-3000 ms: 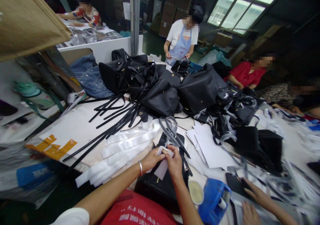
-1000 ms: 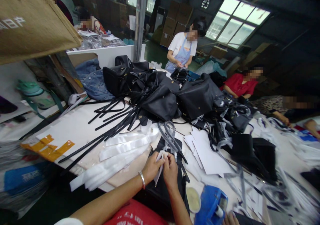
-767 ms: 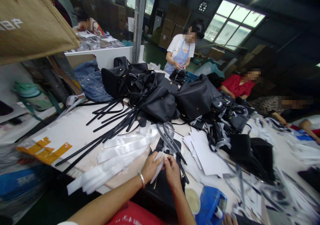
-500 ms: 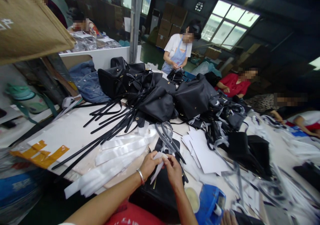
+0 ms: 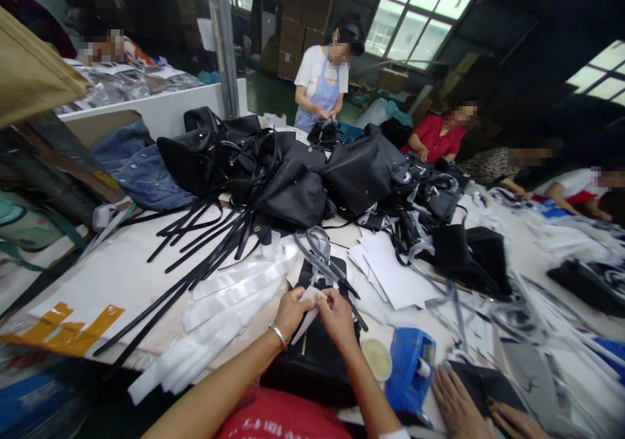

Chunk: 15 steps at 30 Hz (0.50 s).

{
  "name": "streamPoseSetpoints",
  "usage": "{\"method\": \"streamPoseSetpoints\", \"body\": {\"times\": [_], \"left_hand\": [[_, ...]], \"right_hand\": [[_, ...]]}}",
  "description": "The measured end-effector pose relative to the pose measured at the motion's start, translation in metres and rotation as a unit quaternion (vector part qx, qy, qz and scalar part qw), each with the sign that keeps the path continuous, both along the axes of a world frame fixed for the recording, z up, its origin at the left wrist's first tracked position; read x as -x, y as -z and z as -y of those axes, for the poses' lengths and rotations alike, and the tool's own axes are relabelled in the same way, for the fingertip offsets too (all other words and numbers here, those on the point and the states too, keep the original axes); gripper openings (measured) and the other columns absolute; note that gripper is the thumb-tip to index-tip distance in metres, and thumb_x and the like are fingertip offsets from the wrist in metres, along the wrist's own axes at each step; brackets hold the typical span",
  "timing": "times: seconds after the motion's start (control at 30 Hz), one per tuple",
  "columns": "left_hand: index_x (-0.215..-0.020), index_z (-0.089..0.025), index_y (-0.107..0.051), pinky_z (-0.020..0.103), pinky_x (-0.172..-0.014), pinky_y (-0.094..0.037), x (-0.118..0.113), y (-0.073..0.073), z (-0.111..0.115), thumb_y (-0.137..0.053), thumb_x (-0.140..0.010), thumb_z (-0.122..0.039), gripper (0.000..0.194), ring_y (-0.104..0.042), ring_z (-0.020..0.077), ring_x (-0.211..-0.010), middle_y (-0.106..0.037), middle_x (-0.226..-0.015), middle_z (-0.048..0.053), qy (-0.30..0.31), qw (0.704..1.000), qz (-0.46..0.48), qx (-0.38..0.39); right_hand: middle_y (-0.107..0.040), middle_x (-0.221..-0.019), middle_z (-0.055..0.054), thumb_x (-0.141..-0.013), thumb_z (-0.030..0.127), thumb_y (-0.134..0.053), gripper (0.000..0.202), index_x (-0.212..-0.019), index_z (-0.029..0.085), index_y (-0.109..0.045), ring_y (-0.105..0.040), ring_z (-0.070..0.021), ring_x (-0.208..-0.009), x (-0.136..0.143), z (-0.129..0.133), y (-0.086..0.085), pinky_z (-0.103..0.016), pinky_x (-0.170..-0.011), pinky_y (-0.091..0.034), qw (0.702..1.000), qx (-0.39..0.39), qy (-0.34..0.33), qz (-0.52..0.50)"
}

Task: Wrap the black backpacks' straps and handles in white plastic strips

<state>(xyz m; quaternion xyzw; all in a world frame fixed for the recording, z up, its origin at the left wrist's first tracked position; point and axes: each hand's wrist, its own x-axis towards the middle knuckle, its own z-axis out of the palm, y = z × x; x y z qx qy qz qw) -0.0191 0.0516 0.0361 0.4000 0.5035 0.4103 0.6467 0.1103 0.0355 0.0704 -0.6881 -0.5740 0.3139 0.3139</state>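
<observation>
My left hand [image 5: 291, 314], with a bangle on its wrist, pinches a narrow white strip [image 5: 305, 328]. On the strip's other side my right hand [image 5: 336, 316] grips it too, fingers closed close to the left ones. Below both hands lies a black bag [image 5: 317, 364] with a gold-coloured zip. Its handles [image 5: 319, 256] are wrapped in grey film and stretch away from me. Part of the bag is hidden under my hands and forearms. Left of it, several white soft strips [image 5: 219, 318] lie fanned out.
Black bags [image 5: 293, 191] with long straps are heaped across the table. White sheets [image 5: 390, 273] lie right of the handles. A blue tape dispenser [image 5: 407, 367] and a round pale tub [image 5: 375, 359] stand near my right forearm. A co-worker's hand [image 5: 454, 403] rests beside them. Other people work further back.
The view has turned right, so the scene shifts left. More of the co-worker's hands shows at lower right. Both my hands keep the white strip at nearly the same spot over the bag.
</observation>
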Motion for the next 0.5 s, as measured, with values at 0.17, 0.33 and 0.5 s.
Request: {"method": "streamPoseSetpoints", "body": {"times": [0.17, 0.33, 0.5], "left_hand": [[-0.060, -0.016, -0.055, 0.020, -0.052, -0.032, -0.005, 0.001, 0.002, -0.064, -0.068, -0.037, 0.025, -0.046, 0.0110, -0.058, -0.052, -0.057, -0.004, -0.024, 0.995, -0.084, -0.040], [-0.070, -0.015, -0.059, 0.021, -0.054, -0.034, -0.002, -0.001, 0.001, -0.062, -0.070, -0.034, 0.019, -0.049, 0.0126, -0.060, -0.057, -0.063, -0.002, -0.012, 0.995, -0.081, -0.048], [-0.069, -0.016, -0.058, 0.022, -0.055, -0.035, -0.001, -0.008, 0.001, -0.061, -0.070, -0.031, 0.015, -0.050, 0.0132, -0.060, -0.058, -0.064, -0.003, -0.007, 0.994, -0.092, -0.062]], "right_hand": [[-0.062, -0.068, -0.002, -0.079, 0.035, -0.048, 0.019, -0.076, 0.020, -0.059, -0.057, -0.0175, -0.063, 0.008, 0.002, 0.012, -0.026, -0.057, -0.042, 0.998, -0.017, 0.066, 0.004], [-0.063, -0.075, -0.002, -0.078, 0.041, -0.054, 0.028, -0.094, 0.019, -0.059, -0.057, -0.0153, -0.060, 0.007, 0.006, 0.023, -0.026, -0.054, -0.047, 0.965, 0.032, 0.068, -0.251], [-0.061, -0.070, -0.001, -0.075, 0.041, -0.060, 0.027, -0.087, 0.017, -0.060, -0.055, -0.0135, -0.059, 0.008, 0.011, 0.029, -0.023, -0.050, -0.045, 0.945, 0.032, 0.104, -0.309]]}}
